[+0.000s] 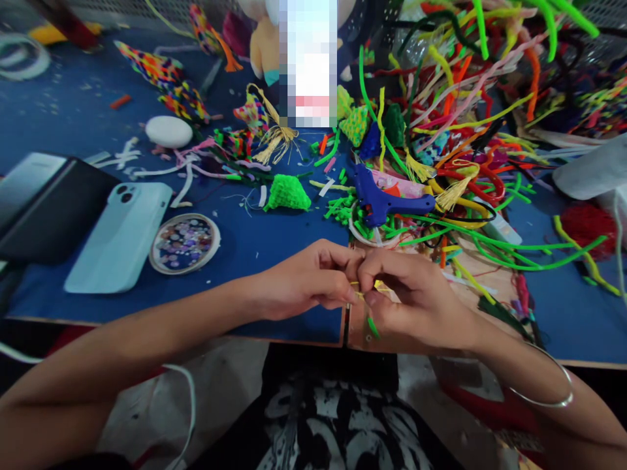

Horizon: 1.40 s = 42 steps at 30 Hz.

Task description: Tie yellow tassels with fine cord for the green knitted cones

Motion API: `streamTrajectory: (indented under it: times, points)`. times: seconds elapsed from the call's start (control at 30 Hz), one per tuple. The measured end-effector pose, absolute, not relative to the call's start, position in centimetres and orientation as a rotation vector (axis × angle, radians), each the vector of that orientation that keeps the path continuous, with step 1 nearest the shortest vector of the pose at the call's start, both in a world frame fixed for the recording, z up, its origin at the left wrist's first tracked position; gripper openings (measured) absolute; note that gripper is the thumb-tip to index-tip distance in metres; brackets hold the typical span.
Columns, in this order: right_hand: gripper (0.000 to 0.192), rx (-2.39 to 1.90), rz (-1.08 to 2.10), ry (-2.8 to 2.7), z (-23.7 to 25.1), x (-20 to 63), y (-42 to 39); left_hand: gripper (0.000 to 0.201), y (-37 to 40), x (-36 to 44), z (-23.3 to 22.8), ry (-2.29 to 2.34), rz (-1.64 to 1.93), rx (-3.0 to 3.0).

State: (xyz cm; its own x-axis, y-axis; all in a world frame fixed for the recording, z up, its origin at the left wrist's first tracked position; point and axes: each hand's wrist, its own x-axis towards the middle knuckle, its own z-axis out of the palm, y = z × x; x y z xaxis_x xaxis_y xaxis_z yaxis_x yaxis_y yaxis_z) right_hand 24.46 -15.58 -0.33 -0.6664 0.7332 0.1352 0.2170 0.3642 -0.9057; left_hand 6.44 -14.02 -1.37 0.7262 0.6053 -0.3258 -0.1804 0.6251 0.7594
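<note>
"What's nearest?"

"A green chenille stem snippet (373,327) below the right hand (416,294); I can't tell whether it's held. Just beyond, a thin yellow strand (359,294) runs roughly crosswise between the fingertips, equally near the left hand (313,277)."

"And the grips?"

"Both pinched closed on the strand (curled fingers hide its ends)."

"Containers?"

"Left, a round dish (216,245) of beads; farther, a white-rimmed dish (360,239) with green cuttings, partly under the blue glue gun (392,203)."
</note>
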Motion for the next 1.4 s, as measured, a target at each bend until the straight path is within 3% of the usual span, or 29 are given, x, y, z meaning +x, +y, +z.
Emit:
streamTrajectory:
  times: [0.3,0.57,0.93,1.4]
  points:
    - [0.012,-0.828,1.301,-1.985,-0.4,24.2,-15.8,0.015,-13.9,6.3,-1.2,0.615,0.524,0.732]
    - [0.008,-0.705,0.905,-2.136,-0.1,24.2,-15.5,0.019,-13.7,6.0,-1.2,0.575,0.48,0.814]
    - [0.002,-0.735,1.03,-1.999,0.2,24.5,-15.2,0.011,-13.0,5.4,-1.2,0.674,0.362,0.966]
    - [0.012,-0.811,0.708,-2.418,-0.2,24.8,-15.7,0.014,-13.3,5.6,-1.8,0.702,0.277,1.061]
